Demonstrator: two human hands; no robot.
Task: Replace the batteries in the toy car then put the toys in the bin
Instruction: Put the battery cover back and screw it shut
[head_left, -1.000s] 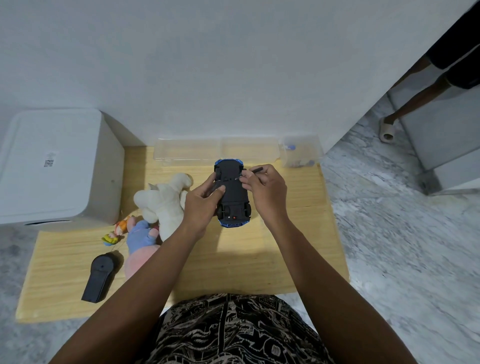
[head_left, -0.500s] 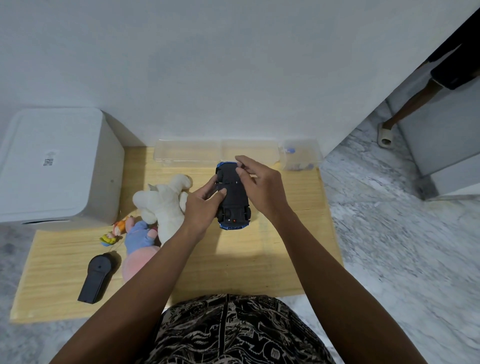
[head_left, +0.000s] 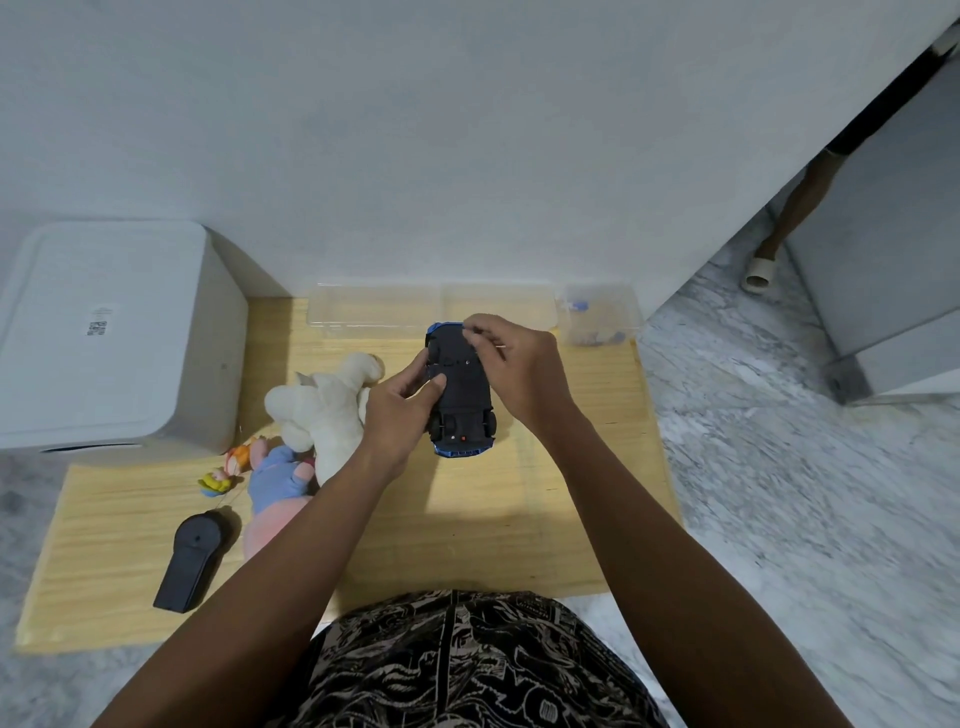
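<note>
Since a second ago my right hand (head_left: 511, 366) has slid from the toy car's (head_left: 461, 395) side up over its far end, fingers curled there around a thin tool whose tip I can barely make out. Biggest in view, the white bin (head_left: 111, 332) stands at the left of the wooden mat (head_left: 467, 519), its near side cut by shadow. Clear plastic trays (head_left: 382, 312) line the wall, contents hard to read. A white plush (head_left: 324, 408) lies half behind my left forearm, a pink-and-blue plush (head_left: 278, 488) just beside it. I hold the car above the mat's middle, underside up, long axis running away from me, red-dotted end nearest. My left hand (head_left: 402, 413) grips its left flank, thumb pressed on the chassis. Near the mat's left corner lies a black remote (head_left: 189, 561).
</note>
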